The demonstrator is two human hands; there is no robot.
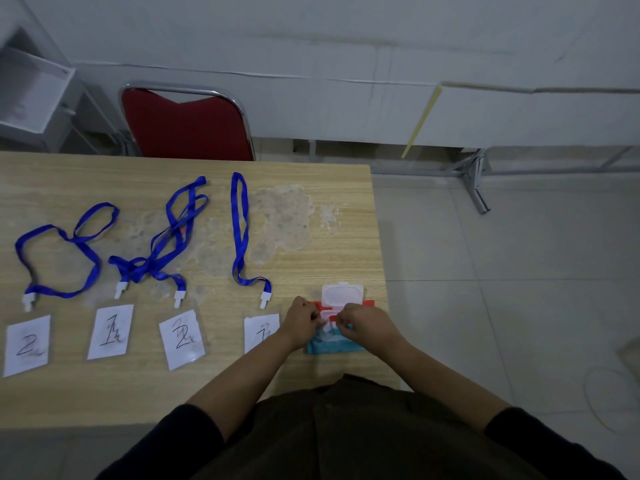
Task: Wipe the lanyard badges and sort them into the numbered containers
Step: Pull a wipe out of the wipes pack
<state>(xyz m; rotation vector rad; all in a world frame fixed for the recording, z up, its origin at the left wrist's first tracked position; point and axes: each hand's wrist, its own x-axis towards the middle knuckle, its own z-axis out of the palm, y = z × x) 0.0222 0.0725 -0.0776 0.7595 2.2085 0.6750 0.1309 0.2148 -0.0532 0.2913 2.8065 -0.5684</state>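
Several badges on blue lanyards lie in a row on the wooden table (104, 396). From the left they read 2 (27, 345), 1 (110, 331), 2 (181, 338) and 1 (259, 331); my left forearm covers part of the last. A red and blue wet-wipe pack (337, 346) lies near the table's right edge with its white lid (342, 294) flipped up. My left hand (300, 318) rests on the pack's left side. My right hand (363, 323) pinches at the pack's opening. I cannot tell whether a wipe is between the fingers.
A red chair (185, 124) stands behind the table's far edge. Worn pale patches (282, 223) mark the tabletop. The table ends just right of the pack, with tiled floor beyond. No numbered containers are in view.
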